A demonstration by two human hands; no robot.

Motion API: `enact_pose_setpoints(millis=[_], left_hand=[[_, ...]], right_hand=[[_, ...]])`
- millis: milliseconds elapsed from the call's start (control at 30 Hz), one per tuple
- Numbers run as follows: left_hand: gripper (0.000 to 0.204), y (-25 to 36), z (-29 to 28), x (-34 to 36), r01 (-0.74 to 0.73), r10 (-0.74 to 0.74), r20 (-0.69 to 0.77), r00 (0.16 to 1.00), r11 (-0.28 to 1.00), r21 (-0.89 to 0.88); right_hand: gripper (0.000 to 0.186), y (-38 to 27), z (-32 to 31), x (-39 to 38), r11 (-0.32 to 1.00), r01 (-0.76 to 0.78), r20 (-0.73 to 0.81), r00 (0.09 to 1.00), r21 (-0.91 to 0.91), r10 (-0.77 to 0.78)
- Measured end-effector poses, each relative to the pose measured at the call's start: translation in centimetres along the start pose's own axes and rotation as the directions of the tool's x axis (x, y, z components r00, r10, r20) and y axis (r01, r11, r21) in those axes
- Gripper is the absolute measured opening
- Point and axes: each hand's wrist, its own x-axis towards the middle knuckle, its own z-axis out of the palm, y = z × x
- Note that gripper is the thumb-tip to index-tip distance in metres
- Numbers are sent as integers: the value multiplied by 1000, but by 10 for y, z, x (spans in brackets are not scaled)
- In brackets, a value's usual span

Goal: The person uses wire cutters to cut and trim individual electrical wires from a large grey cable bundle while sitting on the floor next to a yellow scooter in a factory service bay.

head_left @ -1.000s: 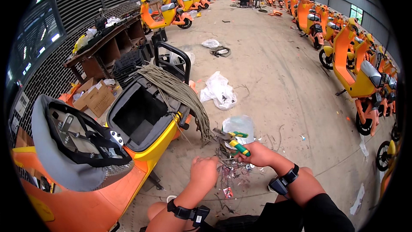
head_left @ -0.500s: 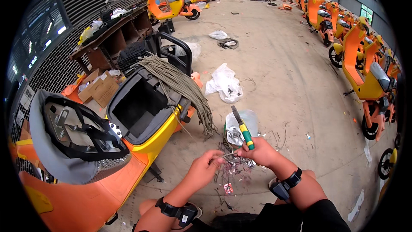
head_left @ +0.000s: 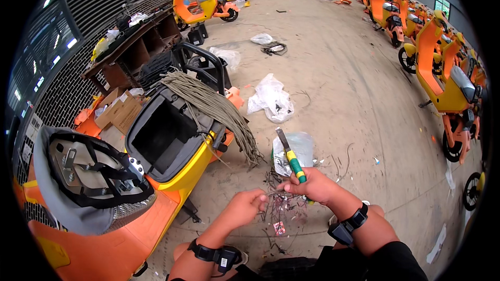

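Note:
My right hand [head_left: 312,184] is closed round a hand tool [head_left: 296,164] with a green and yellow handle and a flat grey metal end pointing up and away. Its thumb and fingers also press on a thin grey strand [head_left: 274,192], like wire or cord. My left hand [head_left: 247,208] pinches the strand's other side, a short gap away. Below both hands, a tangle of wire scraps [head_left: 284,208] lies on the floor. Left of me stands an orange and yellow scooter [head_left: 195,177], its seat [head_left: 88,177] tipped up over an uncovered storage box [head_left: 164,132].
A bundle of grey-green cord [head_left: 213,105] drapes over the scooter's rear. White plastic bags [head_left: 272,99] [head_left: 299,148] lie ahead on the floor. Cardboard boxes [head_left: 122,112] and a brown metal bench [head_left: 133,47] stand left; scooters [head_left: 442,83] line the right.
My right hand and the tool have shifted slightly left and down. My left hand's fingers have curled tighter on the strand. The view has tilted a little.

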Motion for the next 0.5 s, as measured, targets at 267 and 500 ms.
enact_pose_setpoints(millis=[267, 500], left_hand=[[24, -2, -58, 17, -184, 23, -434, 900, 925, -332], [22, 17, -26, 10, -225, 67, -413, 908, 910, -348]], right_hand=[[18, 10, -7, -6, 970, 39, -133, 988, -241, -72], [15, 5, 7, -13, 774, 109, -125, 964, -624, -236]])
